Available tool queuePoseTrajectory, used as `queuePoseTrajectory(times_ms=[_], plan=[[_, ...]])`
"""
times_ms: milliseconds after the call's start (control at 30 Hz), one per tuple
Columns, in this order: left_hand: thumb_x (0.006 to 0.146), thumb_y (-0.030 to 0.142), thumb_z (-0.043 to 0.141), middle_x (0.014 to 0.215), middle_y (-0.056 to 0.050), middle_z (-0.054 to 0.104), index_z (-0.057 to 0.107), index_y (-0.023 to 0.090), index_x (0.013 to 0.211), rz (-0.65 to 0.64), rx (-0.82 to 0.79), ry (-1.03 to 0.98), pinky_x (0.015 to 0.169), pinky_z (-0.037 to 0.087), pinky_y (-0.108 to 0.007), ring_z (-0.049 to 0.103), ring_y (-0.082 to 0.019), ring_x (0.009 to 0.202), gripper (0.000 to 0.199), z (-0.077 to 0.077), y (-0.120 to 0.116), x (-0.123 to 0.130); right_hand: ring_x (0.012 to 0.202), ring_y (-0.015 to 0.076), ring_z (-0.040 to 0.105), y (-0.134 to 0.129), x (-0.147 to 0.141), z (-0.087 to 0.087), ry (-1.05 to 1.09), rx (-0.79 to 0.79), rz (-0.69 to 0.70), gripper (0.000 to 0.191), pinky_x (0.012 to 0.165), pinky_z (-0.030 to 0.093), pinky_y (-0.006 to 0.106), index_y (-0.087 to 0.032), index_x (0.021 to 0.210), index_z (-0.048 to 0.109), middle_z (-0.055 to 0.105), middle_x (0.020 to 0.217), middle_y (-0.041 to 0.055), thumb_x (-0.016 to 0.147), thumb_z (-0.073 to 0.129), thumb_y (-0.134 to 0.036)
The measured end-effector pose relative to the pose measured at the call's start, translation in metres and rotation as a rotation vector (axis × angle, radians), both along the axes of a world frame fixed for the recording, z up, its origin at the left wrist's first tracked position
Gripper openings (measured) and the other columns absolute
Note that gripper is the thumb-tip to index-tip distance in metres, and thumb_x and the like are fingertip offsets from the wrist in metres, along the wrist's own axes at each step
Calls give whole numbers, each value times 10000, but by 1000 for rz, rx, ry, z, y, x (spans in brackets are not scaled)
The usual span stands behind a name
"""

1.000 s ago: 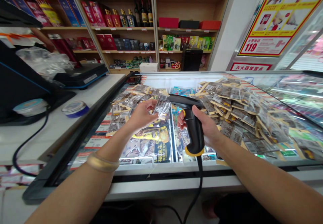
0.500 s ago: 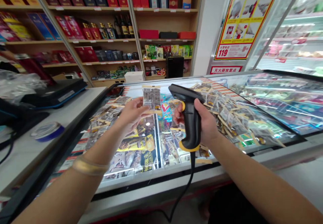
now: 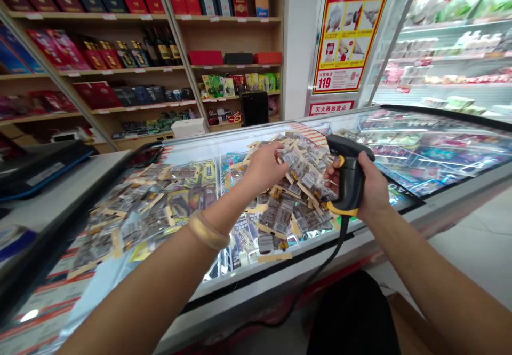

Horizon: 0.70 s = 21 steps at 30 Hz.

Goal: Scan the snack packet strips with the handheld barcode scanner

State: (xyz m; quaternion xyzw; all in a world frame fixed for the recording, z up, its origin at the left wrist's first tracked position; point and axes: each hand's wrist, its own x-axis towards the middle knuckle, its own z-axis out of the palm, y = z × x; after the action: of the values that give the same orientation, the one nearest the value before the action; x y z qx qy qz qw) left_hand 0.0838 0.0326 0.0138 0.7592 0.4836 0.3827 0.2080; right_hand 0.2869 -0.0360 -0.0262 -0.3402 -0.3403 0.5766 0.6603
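My right hand [image 3: 370, 187] is wrapped round the grip of a black and yellow barcode scanner [image 3: 349, 176], held above the right part of the glass counter. My left hand [image 3: 270, 165] reaches over the right pile of small clear packets [image 3: 280, 211], its fingers bent and slightly apart at the packets. No packet shows lifted in it. A second pile of packets [image 3: 148, 195] is spread over the left part of the glass. The scanner's cable [image 3: 340, 243] hangs down from its handle past the counter's front edge.
The glass-topped counter [image 3: 236, 285] has a dark frame. At the left stand a side counter [image 3: 76, 189] with a black device [image 3: 44, 168] and a roll of tape [image 3: 16, 243]. Wooden shelves [image 3: 140, 69] with boxes and bottles line the back; a red poster [image 3: 348, 29] hangs right.
My left hand has moved right to the right pile, and the packet it held up is no longer in it. The view has turned rightward; the scanner stays in my right hand.
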Motion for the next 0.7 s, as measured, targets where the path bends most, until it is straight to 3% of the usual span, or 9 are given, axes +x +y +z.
queuePoseTrajectory(times_ms=[167, 333, 500, 700], plan=[[718, 205, 702, 920, -79, 676, 692, 151, 1098, 13, 196, 173, 877, 509, -370, 627, -216, 851, 385, -6, -10, -1, 656, 175, 635, 3, -5, -9, 62, -65, -7, 455, 591, 565, 281, -185, 745, 654, 623, 702, 39, 732, 674, -640], [767, 237, 668, 939, -70, 672, 703, 183, 1048, 44, 281, 148, 864, 507, -344, 623, -199, 858, 288, 1, -15, -38, 668, 196, 645, 2, -5, -6, 6, -12, 4, 452, 586, 570, 307, -201, 758, 653, 636, 713, 47, 738, 666, -653], [750, 308, 673, 901, -63, 695, 713, 181, 1005, 243, 215, 47, 755, 516, -298, 625, -168, 727, 287, 10, -12, -128, 706, 212, 656, -2, -21, 7, -65, 57, 18, 474, 595, 570, 317, -214, 769, 649, 633, 730, 57, 756, 618, -686], [668, 446, 707, 823, -80, 716, 723, 206, 863, 497, 8, 226, 657, 483, -314, 644, -225, 688, 310, -4, -21, -244, 750, 212, 664, 0, -103, 22, -82, 101, 215, 470, 638, 536, 313, -210, 776, 654, 652, 747, 45, 753, 642, -679]])
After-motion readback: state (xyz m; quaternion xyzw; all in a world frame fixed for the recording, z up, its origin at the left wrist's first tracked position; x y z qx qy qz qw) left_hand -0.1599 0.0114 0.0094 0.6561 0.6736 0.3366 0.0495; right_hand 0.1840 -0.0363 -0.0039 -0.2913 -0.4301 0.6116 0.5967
